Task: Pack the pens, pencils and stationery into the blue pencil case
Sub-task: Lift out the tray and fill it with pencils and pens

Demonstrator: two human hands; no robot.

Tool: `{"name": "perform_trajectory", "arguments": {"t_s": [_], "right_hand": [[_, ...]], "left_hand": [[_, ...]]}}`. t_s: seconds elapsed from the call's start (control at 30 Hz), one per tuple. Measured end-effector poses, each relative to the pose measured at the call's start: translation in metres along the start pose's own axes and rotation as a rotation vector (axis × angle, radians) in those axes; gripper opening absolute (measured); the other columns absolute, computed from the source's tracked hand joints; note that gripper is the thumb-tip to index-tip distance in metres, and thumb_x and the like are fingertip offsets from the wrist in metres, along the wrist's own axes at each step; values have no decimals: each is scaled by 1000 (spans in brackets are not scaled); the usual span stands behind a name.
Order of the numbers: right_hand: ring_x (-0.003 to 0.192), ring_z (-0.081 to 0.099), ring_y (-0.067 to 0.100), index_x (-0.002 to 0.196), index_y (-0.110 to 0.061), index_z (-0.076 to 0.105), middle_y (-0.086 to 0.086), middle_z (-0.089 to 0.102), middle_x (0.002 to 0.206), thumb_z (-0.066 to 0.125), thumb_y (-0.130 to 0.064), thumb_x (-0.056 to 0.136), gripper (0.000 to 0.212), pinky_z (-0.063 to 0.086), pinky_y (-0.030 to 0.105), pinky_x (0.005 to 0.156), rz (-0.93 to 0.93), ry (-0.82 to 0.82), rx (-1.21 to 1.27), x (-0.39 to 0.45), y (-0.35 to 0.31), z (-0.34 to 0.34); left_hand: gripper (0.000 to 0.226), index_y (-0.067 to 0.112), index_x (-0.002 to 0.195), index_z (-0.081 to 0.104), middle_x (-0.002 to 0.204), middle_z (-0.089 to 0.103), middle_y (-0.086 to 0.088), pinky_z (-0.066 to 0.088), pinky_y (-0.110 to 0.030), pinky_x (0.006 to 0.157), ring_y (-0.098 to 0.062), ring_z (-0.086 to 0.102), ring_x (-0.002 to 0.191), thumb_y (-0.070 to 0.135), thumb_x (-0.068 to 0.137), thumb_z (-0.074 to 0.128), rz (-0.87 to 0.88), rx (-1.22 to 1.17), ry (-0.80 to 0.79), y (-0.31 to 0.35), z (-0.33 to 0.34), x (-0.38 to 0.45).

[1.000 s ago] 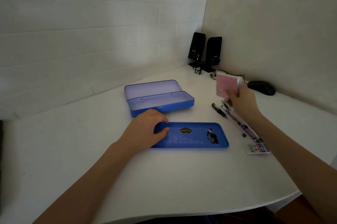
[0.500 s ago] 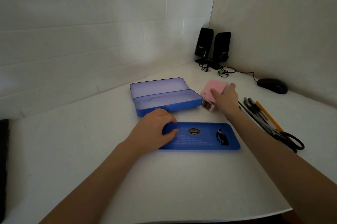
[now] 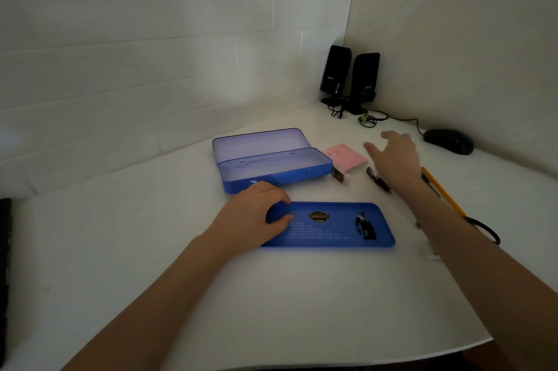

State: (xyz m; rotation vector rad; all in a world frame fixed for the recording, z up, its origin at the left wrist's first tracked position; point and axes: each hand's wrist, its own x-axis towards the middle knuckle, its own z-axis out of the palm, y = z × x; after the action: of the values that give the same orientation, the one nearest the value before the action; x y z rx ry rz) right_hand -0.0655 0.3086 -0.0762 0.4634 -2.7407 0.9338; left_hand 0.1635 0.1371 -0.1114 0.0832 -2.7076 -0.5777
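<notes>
Dim room, soft glow on left wall, wide-angle bending, slight blur

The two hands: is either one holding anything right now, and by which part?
The left hand grips the blue tray by its left end, fingers curled over it. The right hand is open above the desk and holds nothing.
</notes>
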Motion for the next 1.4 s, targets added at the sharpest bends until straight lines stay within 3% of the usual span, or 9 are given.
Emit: {"name": "perform_trajectory", "arguments": {"t_s": [0.13,0.23,0.3,0.63,0.77,0.97,1.2,1.3,1.4], "right_hand": [[84,60,22,99,-14,63,10,64,103,62,-26,86,18,48,34,76,21,64,-31,7,43,-40],[79,59,22,88,-14,68,6,65,88,63,-22,84,10,48,33,71,99,-17,-140,6,72,-62],[79,60,22,85,-16,70,7,68,89,64,-22,83,9,51,35,72,141,-55,-199,4,86,-66],[68,61,26,87,-9,72,11,66,79,67,-27,81,20,47,30,60,222,-95,-264,-13,89,-59],[65,59,22,87,-8,72,9,66,77,69,-35,80,28,44,28,59,247,-94,-261,-14,87,-57],[85,63,31,106,-10,67,16,67,103,63,-19,86,23,52,35,73,237,27,-174,-16,98,-56],[67,59,27,89,-6,72,13,66,81,66,-21,82,18,46,29,59,287,-16,-262,-18,90,-55],[67,55,24,92,-10,70,11,64,83,59,-21,86,17,40,27,59,224,64,-293,-22,83,-54],[71,57,22,97,-14,65,7,66,91,53,-24,91,16,43,30,63,43,166,-173,-31,69,-52]], "left_hand": [[30,25,111,61,113,57,8,41,-17,90,-7,53,105,37,84,63,-21,-27,10,-1,2,-1],[29,26,110,62,111,57,9,41,-17,88,-6,52,103,37,83,64,-24,-37,13,-1,3,-1],[29,26,109,62,110,57,10,42,-19,88,-3,50,101,38,83,64,-27,-33,9,-1,3,-1],[27,28,108,63,104,58,13,41,-17,85,-2,52,97,37,83,65,-24,-92,-4,4,6,-3],[26,29,107,63,104,57,16,36,-9,82,0,50,97,38,83,65,-26,-96,-2,4,5,-2],[26,28,107,63,106,59,13,42,-18,86,-2,52,98,36,83,65,-24,-99,3,2,6,-3],[25,26,107,64,105,60,12,44,-20,87,-4,53,99,36,84,64,-4,-106,8,3,5,-2],[19,23,105,66,101,62,14,43,-16,87,-3,55,97,27,87,62,-3,-134,22,3,5,-1],[19,21,103,68,99,65,14,40,-4,83,-2,59,94,14,89,58,-51,-218,49,4,5,1]]}}
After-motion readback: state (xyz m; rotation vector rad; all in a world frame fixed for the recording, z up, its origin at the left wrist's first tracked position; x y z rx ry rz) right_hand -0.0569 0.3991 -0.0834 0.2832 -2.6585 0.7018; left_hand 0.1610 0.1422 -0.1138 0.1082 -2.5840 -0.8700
